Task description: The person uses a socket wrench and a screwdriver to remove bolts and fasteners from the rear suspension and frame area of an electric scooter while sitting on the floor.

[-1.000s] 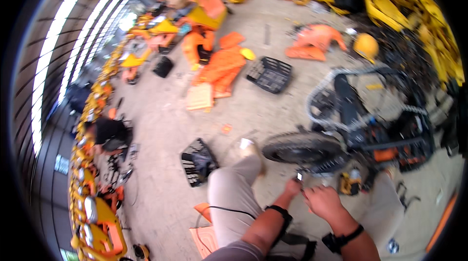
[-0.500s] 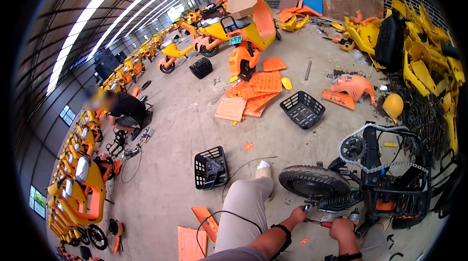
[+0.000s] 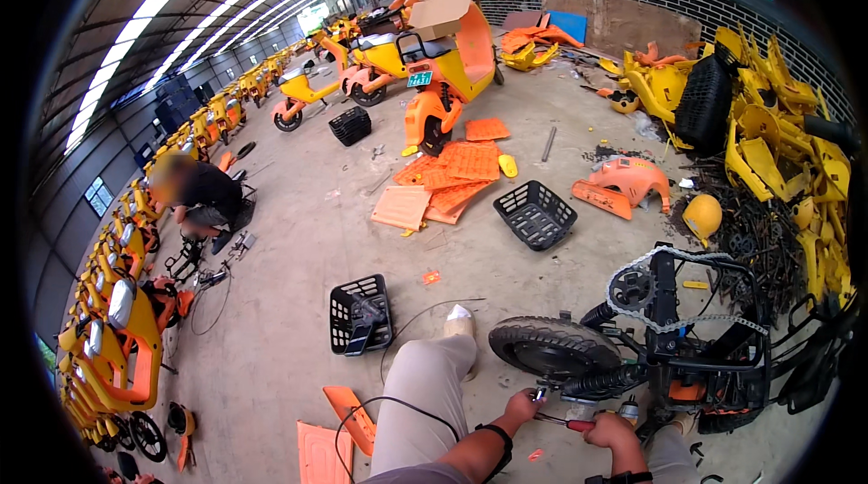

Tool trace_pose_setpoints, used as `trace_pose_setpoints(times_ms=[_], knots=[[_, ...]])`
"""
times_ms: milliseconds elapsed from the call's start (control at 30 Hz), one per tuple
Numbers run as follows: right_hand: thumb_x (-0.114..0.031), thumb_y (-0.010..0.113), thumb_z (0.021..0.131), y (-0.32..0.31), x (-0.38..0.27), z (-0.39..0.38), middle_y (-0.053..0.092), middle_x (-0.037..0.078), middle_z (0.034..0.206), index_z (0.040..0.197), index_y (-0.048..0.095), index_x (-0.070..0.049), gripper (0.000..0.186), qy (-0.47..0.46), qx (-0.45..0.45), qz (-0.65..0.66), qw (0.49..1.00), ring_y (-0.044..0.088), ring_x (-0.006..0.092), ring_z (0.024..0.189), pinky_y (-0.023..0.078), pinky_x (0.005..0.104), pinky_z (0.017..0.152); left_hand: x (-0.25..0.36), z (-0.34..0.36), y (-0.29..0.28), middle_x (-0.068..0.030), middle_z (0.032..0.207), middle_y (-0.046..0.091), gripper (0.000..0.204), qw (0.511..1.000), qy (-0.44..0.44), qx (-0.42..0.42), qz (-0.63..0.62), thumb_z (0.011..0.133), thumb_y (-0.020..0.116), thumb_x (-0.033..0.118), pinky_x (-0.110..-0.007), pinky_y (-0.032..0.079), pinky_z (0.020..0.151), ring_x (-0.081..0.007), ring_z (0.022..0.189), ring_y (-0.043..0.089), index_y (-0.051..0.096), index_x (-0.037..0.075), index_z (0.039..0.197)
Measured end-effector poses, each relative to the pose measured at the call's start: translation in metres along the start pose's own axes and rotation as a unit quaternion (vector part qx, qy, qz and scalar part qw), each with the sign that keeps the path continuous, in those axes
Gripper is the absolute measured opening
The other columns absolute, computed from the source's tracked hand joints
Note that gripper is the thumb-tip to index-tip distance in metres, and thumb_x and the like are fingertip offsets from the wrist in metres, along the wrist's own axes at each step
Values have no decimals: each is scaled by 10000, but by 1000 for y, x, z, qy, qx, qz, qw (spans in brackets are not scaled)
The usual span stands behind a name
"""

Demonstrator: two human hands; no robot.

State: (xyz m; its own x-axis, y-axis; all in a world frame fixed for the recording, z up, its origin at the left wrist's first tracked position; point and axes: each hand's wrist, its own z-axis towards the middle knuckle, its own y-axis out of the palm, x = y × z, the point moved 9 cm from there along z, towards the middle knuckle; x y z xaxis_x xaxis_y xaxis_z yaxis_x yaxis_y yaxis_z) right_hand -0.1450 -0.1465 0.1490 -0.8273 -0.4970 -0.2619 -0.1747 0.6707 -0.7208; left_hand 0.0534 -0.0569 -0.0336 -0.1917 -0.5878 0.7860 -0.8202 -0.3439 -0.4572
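Note:
My left hand [image 3: 522, 405] is closed around a small shiny metal piece [image 3: 541, 393], too small to name, just below the black wheel [image 3: 553, 346]. My right hand [image 3: 611, 431] grips the red handle of a screwdriver [image 3: 579, 425]. Its thin shaft points left toward my left fingers; whether the tip touches the metal piece is hard to tell. The wheel belongs to a stripped black scooter frame [image 3: 669, 339] lying on the floor, with a spring shock absorber [image 3: 606, 383] beside the wheel and a loose chain [image 3: 696, 321] over the frame.
Black baskets [image 3: 535, 215] and orange panels [image 3: 452, 167] lie on the concrete floor. A heap of yellow covers [image 3: 759, 131] is at the right. Yellow and orange scooters [image 3: 136, 330] line the left side, where another person [image 3: 208, 190] crouches. A black cable [image 3: 398, 396] crosses my leg.
The whole view has turned slightly, so the scene sits farther left in the picture. Both hands keep their hold and stay about the same place by the wheel.

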Motion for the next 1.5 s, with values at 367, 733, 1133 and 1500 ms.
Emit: trace_pose_setpoints(times_ms=[367,733,1133,1500], knots=[[-412,676,708,-40,-97,-31,665,94,882,899,656,-124,346,-223,156,50,961,632,313,817,493,409,714,-2,6,15,-190,817,656,365,996,-44,-79,25,821,555,348,-404,478,729,-328,762,640,644,20,955],[-330,593,707,-7,3,-11,663,143,932,976,648,-102,357,-12,62,60,996,633,325,880,495,415,769,1,0,15,-163,809,657,436,998,-24,-53,38,842,586,385,-373,487,704,-281,773,644,601,12,1069],[-320,601,723,-69,-92,-51,655,128,907,910,631,-80,305,-198,197,72,958,622,331,843,487,440,739,-18,-1,32,-65,739,596,241,967,-129,-95,-197,873,544,201,-308,454,550,-155,632,555,604,26,1029],[-302,620,696,29,39,16,668,114,978,1011,661,-143,355,77,10,-74,994,637,307,902,503,415,778,-16,7,25,-75,757,629,367,993,-34,-48,-107,828,646,286,-311,474,639,-146,649,581,605,52,1108]])
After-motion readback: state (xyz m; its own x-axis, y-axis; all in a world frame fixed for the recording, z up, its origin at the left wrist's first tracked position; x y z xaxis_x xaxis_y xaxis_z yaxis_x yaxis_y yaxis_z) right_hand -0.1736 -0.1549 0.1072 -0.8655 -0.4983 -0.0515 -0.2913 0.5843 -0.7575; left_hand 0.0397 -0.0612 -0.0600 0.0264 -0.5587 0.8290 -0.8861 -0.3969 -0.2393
